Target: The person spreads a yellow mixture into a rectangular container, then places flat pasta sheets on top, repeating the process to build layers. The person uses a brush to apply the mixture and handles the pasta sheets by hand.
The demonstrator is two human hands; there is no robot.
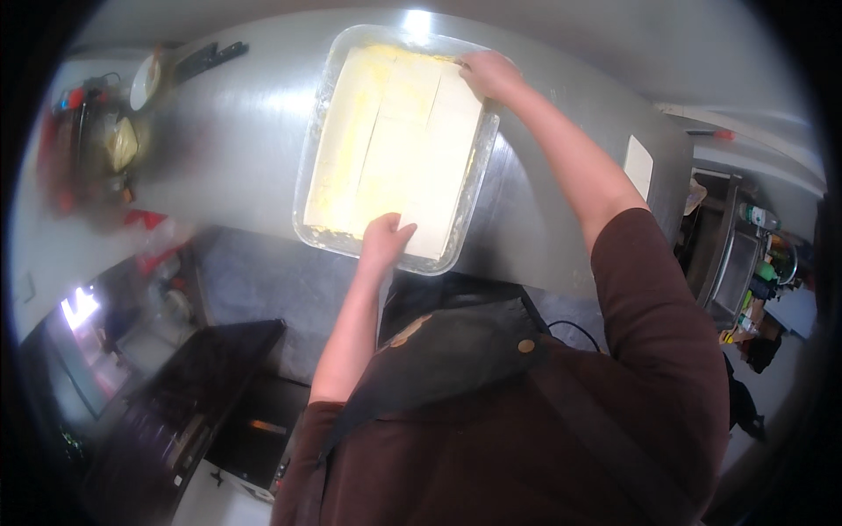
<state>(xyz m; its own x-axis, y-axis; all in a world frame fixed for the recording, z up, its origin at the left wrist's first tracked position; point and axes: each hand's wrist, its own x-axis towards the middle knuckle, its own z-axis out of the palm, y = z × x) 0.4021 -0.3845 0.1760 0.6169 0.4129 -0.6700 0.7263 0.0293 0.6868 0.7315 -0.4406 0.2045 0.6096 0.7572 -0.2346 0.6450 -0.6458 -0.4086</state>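
Note:
A clear rectangular tray (pixel 305 202) stands on the metal table, holding long, pale, flat sheets that look like dough (pixel 399 131), laid side by side with thin seams between them. Yellow powder or crumbs lie over the left part and along the far and near edges. At the far right corner, my right hand (pixel 489 77) has its fingers closed on the end of the rightmost sheet. My left hand (pixel 386 244) is at the near end of the sheets, its fingers bent down over the edge and the thumb to the right. What lies under the left fingertips is hidden.
The shiny metal table (pixel 237 149) spreads around the tray. Toward its left end are a white plate (pixel 146 81), a dark long-handled utensil (pixel 210 60) and a yellowish bag (pixel 123 145). A white card (pixel 638 167) lies at the right. Shelves with assorted goods (pixel 763 272) stand farther right.

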